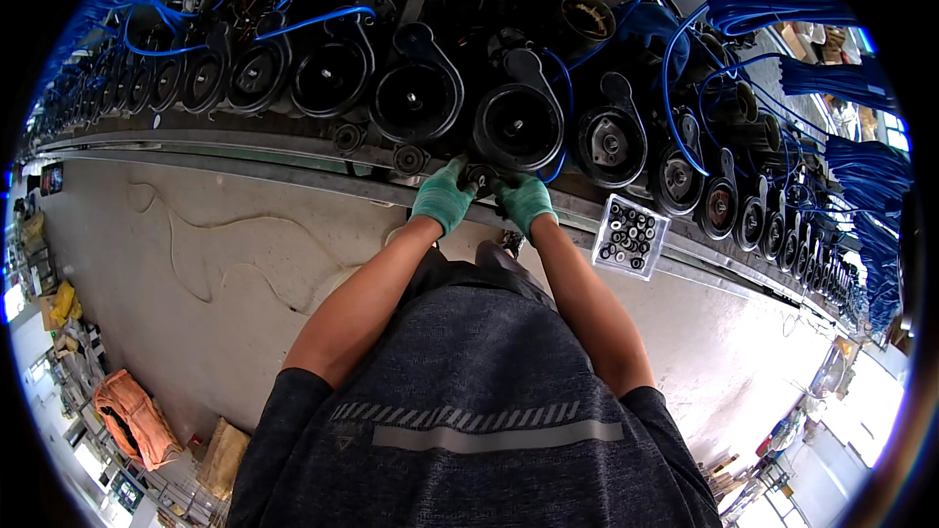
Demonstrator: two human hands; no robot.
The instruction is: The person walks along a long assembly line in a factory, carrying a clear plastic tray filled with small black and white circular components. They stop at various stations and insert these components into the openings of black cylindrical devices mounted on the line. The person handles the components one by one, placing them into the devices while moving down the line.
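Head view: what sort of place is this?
Probably a factory assembly workshop: rows of round black housings, bundled blue cables, and a clear box of small ring-shaped parts.

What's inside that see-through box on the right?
The clear box holds lots of small round pieces, some black and some pale, several shaped like rings. Where they cover the box's bottom, I can't see what's underneath them.

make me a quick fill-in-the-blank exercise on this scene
The left hand and right hand wear gloves coloured ____.
A dark round part is in the gap ____ the hands.
The clear box of small rings is to the ____ of the hands.
The bundled cables at upper right are ____.
Missing words: green; between; right; blue
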